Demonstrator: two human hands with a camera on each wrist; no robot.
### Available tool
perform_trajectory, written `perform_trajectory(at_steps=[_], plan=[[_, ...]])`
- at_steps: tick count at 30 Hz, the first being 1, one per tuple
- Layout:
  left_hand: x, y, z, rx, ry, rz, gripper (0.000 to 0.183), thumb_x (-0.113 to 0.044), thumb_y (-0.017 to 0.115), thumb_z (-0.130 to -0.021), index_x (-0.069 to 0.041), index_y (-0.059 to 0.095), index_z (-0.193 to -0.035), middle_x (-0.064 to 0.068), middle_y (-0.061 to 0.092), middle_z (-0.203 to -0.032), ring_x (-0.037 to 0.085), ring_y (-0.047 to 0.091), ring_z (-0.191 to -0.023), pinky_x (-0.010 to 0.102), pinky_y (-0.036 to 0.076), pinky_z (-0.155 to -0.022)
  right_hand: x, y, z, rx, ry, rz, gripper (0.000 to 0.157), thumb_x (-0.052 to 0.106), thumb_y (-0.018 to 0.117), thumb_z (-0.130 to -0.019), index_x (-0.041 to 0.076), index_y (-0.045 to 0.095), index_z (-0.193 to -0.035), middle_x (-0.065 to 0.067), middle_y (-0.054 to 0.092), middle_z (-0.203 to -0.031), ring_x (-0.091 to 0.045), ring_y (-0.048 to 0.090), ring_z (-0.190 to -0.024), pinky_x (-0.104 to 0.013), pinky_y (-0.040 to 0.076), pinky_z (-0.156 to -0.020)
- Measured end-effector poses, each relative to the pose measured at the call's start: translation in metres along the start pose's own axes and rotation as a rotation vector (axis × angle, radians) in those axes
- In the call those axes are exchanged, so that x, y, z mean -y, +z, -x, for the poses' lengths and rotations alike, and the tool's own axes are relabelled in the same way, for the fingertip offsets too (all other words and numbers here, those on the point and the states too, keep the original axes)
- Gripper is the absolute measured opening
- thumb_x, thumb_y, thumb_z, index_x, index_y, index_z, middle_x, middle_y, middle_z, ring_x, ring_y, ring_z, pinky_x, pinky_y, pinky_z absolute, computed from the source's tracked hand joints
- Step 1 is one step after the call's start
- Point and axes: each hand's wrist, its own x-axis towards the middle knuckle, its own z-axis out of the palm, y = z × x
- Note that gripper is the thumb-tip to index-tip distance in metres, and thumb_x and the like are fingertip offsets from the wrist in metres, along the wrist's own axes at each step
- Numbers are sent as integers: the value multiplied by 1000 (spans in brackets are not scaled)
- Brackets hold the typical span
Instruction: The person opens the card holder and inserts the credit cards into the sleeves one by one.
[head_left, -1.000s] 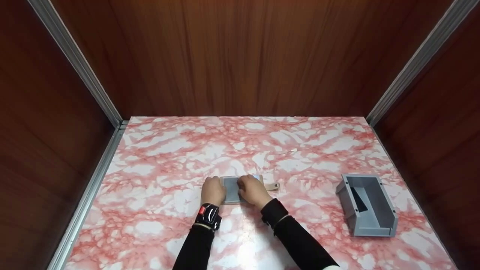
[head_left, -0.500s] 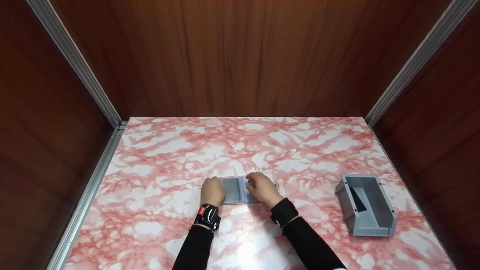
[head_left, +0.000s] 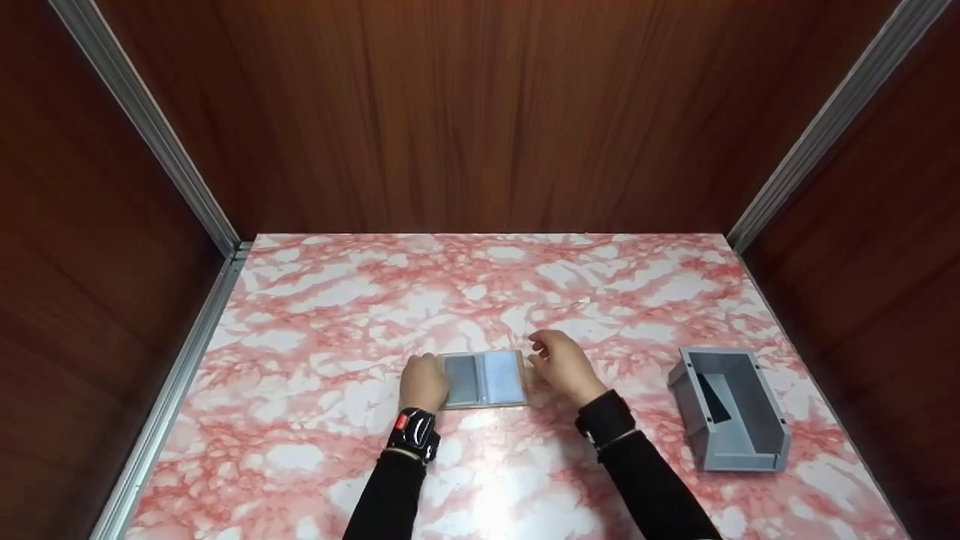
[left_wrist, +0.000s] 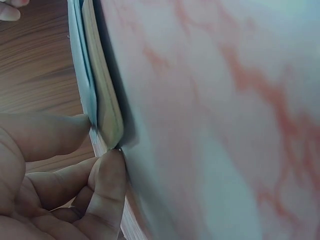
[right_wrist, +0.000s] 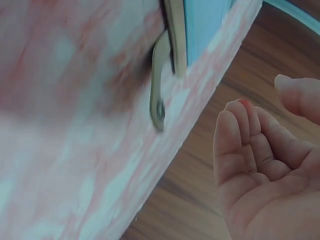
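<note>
A small card holder (head_left: 482, 380) lies unfolded on the red-and-white marbled table (head_left: 337, 292), about midway between left and right. Its left half shows a grey page (head_left: 460, 380) under clear plastic, its right half a pale blue one (head_left: 503, 376), with a thin tan edge showing round the right side. The left hand (head_left: 424, 384) is clamped on the holder's left end: in the left wrist view its thumb (left_wrist: 70, 134) presses on the plastic pages, while a finger (left_wrist: 111, 172) touches the corner of the tan cover (left_wrist: 104, 87). The right hand (head_left: 564, 366) is just beside the holder's right edge and apart from it, thumb and fingers parted and the fingers loosely bent. From the right wrist, a short tan strap (right_wrist: 159, 75) stands out from the right end of the cover, with what seems to be a metal snap (right_wrist: 160, 108) near its tip, though that part is blurred. Both arms come in from the near side in black sleeves, each with a black wrist strap, the left one (head_left: 416, 433) bearing a red patch. Well apart to the right, a grey bin (head_left: 742, 463) stands on the table with a dark strip (head_left: 711, 397) along its left inner side. A brown wood-grain panel (head_left: 480, 112) rises behind the far edge, with metal posts (head_left: 150, 120) at the left and right corners
</note>
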Motion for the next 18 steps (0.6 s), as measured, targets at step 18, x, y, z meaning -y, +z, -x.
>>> perform_trajectory(at_steps=[18], plan=[[1,-1,0,16,2,16,9,-1,68,-81,7,66,-84,17,60,-79,36,60,-79,48,50,-79,-25,-75,15,-55,10,63,34,0,69,-89,-9,59,-121,-20,63,-99,-36,63,-91,-49,52,-82]])
